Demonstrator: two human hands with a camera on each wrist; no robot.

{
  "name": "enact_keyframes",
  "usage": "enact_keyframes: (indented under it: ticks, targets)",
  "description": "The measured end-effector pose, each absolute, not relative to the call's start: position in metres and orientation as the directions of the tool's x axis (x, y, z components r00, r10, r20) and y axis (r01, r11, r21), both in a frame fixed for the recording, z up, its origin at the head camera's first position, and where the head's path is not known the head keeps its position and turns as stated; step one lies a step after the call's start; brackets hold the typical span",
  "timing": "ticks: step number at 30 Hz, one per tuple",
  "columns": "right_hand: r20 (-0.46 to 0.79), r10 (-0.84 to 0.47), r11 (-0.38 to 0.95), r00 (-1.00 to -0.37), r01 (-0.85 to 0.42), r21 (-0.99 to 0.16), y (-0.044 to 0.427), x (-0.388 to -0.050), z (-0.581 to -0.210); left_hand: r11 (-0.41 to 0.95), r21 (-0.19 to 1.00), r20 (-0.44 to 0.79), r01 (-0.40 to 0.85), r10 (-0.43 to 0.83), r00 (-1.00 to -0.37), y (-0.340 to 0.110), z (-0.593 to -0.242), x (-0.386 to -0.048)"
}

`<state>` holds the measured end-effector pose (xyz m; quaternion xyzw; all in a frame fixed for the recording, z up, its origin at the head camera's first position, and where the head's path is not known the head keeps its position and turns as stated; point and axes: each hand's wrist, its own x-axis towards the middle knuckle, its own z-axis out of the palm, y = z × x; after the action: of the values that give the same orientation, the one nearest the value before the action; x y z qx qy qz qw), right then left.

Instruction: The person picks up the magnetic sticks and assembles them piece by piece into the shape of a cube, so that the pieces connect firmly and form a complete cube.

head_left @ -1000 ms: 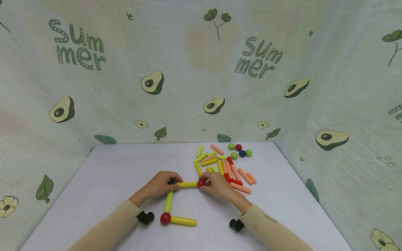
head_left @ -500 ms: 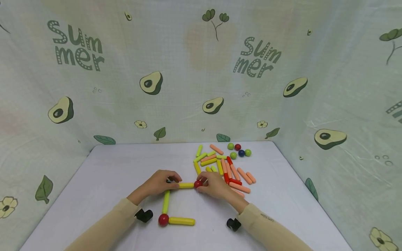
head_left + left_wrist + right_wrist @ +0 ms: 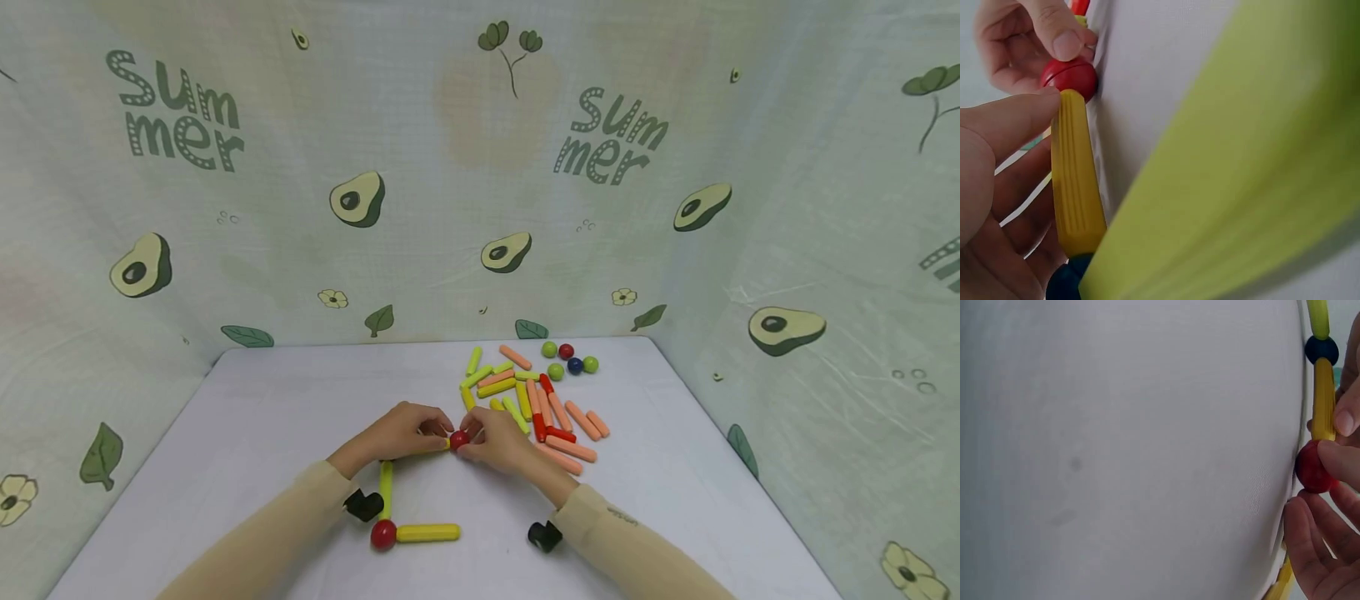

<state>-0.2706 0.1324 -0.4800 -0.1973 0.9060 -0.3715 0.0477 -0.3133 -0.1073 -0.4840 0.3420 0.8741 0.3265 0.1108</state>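
Observation:
My right hand (image 3: 498, 440) pinches a glossy red ball (image 3: 459, 441) between thumb and fingers. That ball sits on the end of a ribbed yellow stick (image 3: 1075, 175). Close beside it, my left hand (image 3: 412, 431) grips the stick near the ball, thumb on one side and fingers behind. At the stick's other end is a dark blue ball (image 3: 1321, 350), hidden by my left hand in the head view. From it a lime-green stick (image 3: 386, 487) runs to a second red ball (image 3: 383, 535), which has another yellow stick (image 3: 427, 532) pointing right.
Loose yellow, lime, salmon and red sticks (image 3: 572, 448) lie in a pile beyond and right of my right hand. Several green, red and blue balls (image 3: 556, 372) rest near the back edge. A white cloth covers the table (image 3: 262, 408), with a printed curtain (image 3: 420, 125) behind.
My left hand has slid rightward along the yellow stick, from the blue ball end to the red ball. My right hand, still holding the red ball, and the joined pieces have shifted slightly left.

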Motion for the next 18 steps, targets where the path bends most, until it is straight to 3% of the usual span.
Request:
enact_keyframes:
  ticks: [8, 18]
  targets:
    - [0.062, -0.383, 0.667, -0.922, -0.322, -0.672, 0.139, -0.272, -0.476, 0.589, 0.635, 0.021, 0.500, 0.633, -0.773, -0.105, -0.484, -0.311]
    - [0.103, -0.272, 0.797, -0.957, -0.284, -0.533, 0.142, -0.297, -0.473, 0.617, 0.624, 0.036, 0.480, 0.590, -0.806, -0.115, -0.481, -0.313]
